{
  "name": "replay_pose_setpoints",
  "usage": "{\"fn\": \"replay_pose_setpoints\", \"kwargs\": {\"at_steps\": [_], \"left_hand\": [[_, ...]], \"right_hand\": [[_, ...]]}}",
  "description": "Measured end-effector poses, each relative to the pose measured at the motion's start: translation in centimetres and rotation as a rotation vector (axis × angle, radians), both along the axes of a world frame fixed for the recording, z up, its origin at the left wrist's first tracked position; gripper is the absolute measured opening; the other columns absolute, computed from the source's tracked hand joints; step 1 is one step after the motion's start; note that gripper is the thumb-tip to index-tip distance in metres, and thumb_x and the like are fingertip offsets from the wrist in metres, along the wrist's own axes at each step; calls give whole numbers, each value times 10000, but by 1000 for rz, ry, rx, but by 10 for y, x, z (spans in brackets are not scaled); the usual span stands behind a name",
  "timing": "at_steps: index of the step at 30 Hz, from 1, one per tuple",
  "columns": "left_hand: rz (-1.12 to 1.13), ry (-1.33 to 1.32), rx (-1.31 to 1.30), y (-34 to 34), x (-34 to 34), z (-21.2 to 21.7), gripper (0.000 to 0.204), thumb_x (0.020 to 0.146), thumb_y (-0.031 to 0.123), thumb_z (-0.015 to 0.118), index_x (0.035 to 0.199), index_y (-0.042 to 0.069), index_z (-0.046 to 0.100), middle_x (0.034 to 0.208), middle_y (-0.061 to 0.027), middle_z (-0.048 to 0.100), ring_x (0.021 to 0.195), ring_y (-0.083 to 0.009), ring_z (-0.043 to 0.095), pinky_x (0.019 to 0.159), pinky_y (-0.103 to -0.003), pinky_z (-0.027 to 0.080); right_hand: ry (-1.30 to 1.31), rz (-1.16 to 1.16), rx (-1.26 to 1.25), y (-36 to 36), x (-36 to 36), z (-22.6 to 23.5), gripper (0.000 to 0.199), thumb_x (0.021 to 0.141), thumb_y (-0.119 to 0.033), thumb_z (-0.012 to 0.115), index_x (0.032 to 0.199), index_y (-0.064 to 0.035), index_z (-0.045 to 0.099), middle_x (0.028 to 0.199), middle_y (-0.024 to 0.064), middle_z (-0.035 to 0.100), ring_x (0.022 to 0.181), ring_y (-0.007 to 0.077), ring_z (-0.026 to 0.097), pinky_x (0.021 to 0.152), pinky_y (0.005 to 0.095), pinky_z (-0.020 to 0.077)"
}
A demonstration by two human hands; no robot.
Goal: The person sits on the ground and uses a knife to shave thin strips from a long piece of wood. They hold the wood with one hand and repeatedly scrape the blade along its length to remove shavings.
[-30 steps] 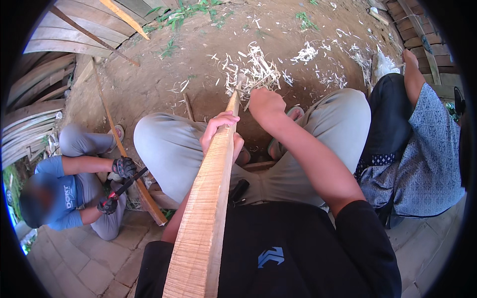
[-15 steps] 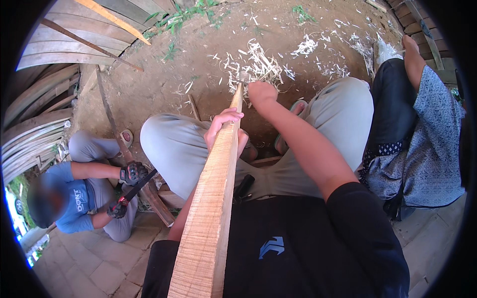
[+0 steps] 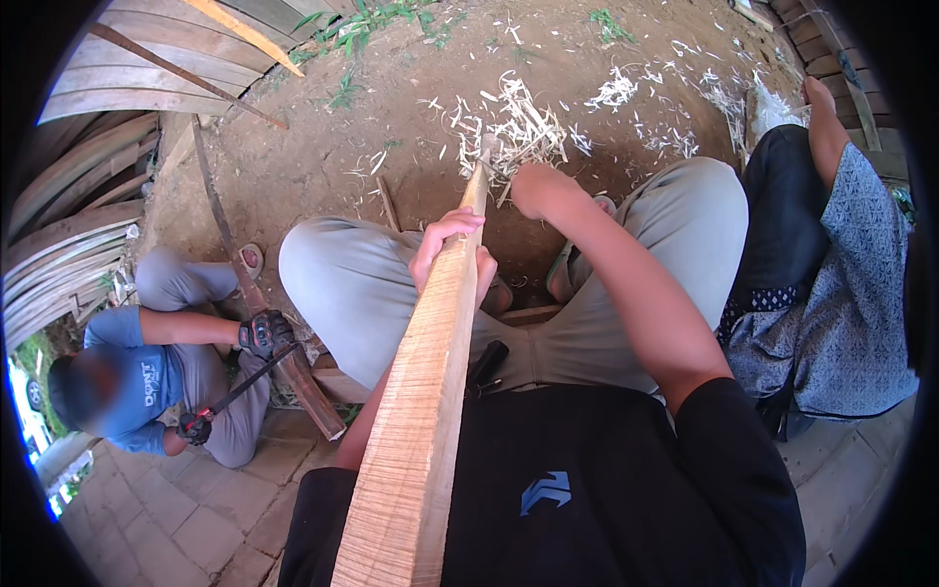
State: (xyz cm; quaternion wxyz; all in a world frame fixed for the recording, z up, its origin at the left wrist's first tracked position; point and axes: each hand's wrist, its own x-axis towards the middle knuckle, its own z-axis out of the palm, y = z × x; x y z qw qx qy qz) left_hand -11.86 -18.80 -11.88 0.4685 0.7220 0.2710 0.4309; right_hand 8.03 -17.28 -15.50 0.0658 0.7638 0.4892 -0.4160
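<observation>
A long, pale wooden plank (image 3: 406, 401) runs from my chest away from me, narrowing to a carved tip at its far end. My left hand (image 3: 445, 240) wraps around it below the tapered part, fingers over the left side and thumb on the right. My right hand (image 3: 541, 191) is a closed fist just right of the tip. What it grips is hidden behind the fist; a blade cannot be clearly made out. Curly wood shavings (image 3: 523, 127) lie heaped on the dirt just beyond the tip.
At left, a co-worker (image 3: 137, 377) in dark gloves holds a long blade (image 3: 249, 382) over a dark wooden board (image 3: 308, 396). Another seated person's patterned cloth (image 3: 846, 293) is close on my right. Stacked planks (image 3: 78, 245) stand far left. More shavings (image 3: 614, 90) litter the ground.
My right fist has drawn back slightly, toward me and to the right of the plank's tip. My left hand keeps its hold. The co-worker's lower hand and blade have moved down and left.
</observation>
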Motion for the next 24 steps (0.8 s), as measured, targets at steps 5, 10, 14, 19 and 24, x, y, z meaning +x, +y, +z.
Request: {"fn": "replay_pose_setpoints", "kwargs": {"at_steps": [5,10,14,19,24], "left_hand": [[20,-6,-10,-2,2,1,375,684,-96,617,1043,4,578,1025,-137,676,1099,-266,639,1024,-399,458],[7,-23,-51,-1,1,-5,368,674,-98,607,1028,2,582,1012,-139,672,1064,-258,638,1011,-408,467],[-36,-8,10,2,5,1,358,668,-100,600,1012,-1,583,990,-140,670,1042,-258,644,1016,-420,466],[-30,-7,24,4,4,2,353,681,-93,623,1021,-9,575,973,-144,673,1023,-265,656,1029,-434,463],[1,-48,10,3,4,-6,345,704,-90,636,1034,-13,570,1003,-151,668,1074,-274,643,1040,-436,457]], "right_hand": [[-54,-149,97,-16,-16,31,264,897,-110,575,1082,-16,739,1142,190,716,1083,339,696,896,424,569],[-83,-197,69,-13,-41,32,280,949,-134,521,1086,-35,744,1122,159,730,1041,315,717,861,415,585],[-98,-244,107,-1,-38,-27,277,952,-133,519,1086,-34,741,1120,168,727,1043,319,715,860,424,585],[-7,-320,116,2,-16,-57,268,923,-114,539,1072,-4,732,1123,215,712,1070,364,695,882,444,571],[43,-201,-5,3,-18,-28,285,893,-109,585,1124,-22,728,1196,195,697,1124,349,677,922,433,559]]}}
